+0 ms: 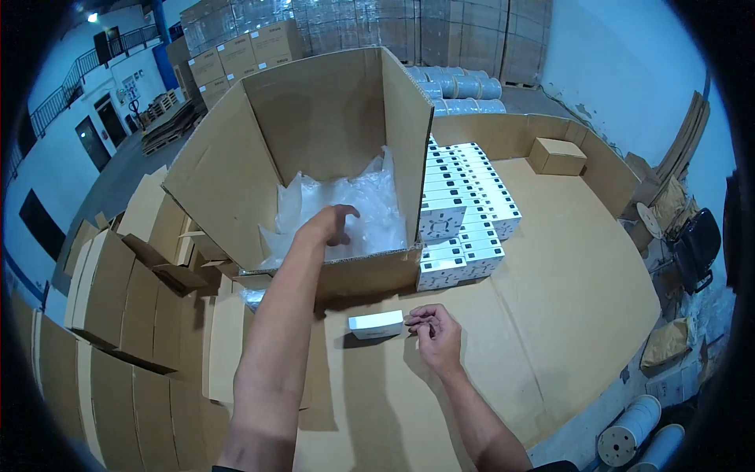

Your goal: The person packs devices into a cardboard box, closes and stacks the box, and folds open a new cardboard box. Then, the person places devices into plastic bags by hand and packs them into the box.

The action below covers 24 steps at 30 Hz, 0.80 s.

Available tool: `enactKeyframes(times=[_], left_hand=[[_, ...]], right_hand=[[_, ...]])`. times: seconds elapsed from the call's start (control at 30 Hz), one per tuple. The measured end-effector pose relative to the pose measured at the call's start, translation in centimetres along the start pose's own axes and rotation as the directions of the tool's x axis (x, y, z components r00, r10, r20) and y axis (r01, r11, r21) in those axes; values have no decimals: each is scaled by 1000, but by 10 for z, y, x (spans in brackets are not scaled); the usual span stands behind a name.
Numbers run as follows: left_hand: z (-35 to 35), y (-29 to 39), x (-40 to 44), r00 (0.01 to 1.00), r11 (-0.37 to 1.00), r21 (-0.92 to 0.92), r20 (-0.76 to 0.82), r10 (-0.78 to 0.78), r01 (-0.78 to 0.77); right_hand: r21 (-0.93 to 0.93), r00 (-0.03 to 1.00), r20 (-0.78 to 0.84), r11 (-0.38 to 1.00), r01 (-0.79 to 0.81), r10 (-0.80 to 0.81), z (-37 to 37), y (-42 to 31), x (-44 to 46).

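A large open cardboard box (314,118) stands before me, with clear plastic bags (362,204) piled inside. My left hand (330,226) reaches over its front edge, just above the bags, fingers apart and curved, holding nothing visible. On the cardboard-covered table (472,354) lies a small white box (376,324). Close to its right end is my right hand (435,334), its fingers curled near one another; whether they hold anything is too small to tell. Right of the large box, white printed boxes (464,212) are stacked in rows.
Flattened or folded cartons (126,315) stand at the left. A small brown carton (557,156) sits at the table's far right corner, inside a cardboard rim (503,126). Spools (629,431) and a black chair (696,248) are on the floor at the right.
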<state>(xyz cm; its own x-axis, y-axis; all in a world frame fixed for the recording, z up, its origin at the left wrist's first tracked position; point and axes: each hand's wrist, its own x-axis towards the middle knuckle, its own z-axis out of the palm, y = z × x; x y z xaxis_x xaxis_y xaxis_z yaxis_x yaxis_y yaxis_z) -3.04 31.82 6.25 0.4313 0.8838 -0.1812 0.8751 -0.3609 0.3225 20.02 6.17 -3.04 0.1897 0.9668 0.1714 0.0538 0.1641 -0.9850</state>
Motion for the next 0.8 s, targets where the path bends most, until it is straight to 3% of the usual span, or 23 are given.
enactKeyframes(times=[0.1, 0.23, 0.3, 0.43, 0.53, 0.6, 0.73, 0.8], left_hand=[[-3, 4, -4, 994, 994, -89, -91, -66, 58], [-2, 5, -10, 981, 994, -105, -195, -11, -9], [-3, 11, -12, 917, 998, -55, -399, -22, 0], [-11, 18, -15, 912, 997, -68, -406, -49, 23], [-14, 17, -15, 865, 991, -131, -498, -66, 1], [-16, 18, -18, 712, 999, -31, -702, -9, -17], [-23, 23, -18, 624, 982, -88, -781, 37, -169], [-27, 28, -18, 554, 930, -235, -832, -40, -285]], right_hand=[[22, 1000, -14, 1000, -1, 2, 1, -1, -1], [-15, 1000, -10, 1000, 11, -11, 0, 3, -1], [-16, 999, -13, 999, 30, -30, 0, 2, -1], [-20, 1000, -5, 1000, 23, -23, -1, 0, 0], [-26, 1000, -5, 999, 25, -25, -1, 1, 0], [-48, 999, 43, 999, -10, 12, -3, 0, 0], [-60, 999, 33, 998, 26, -24, -2, 4, 0], [-58, 999, 32, 997, 44, -43, -2, 6, 1]])
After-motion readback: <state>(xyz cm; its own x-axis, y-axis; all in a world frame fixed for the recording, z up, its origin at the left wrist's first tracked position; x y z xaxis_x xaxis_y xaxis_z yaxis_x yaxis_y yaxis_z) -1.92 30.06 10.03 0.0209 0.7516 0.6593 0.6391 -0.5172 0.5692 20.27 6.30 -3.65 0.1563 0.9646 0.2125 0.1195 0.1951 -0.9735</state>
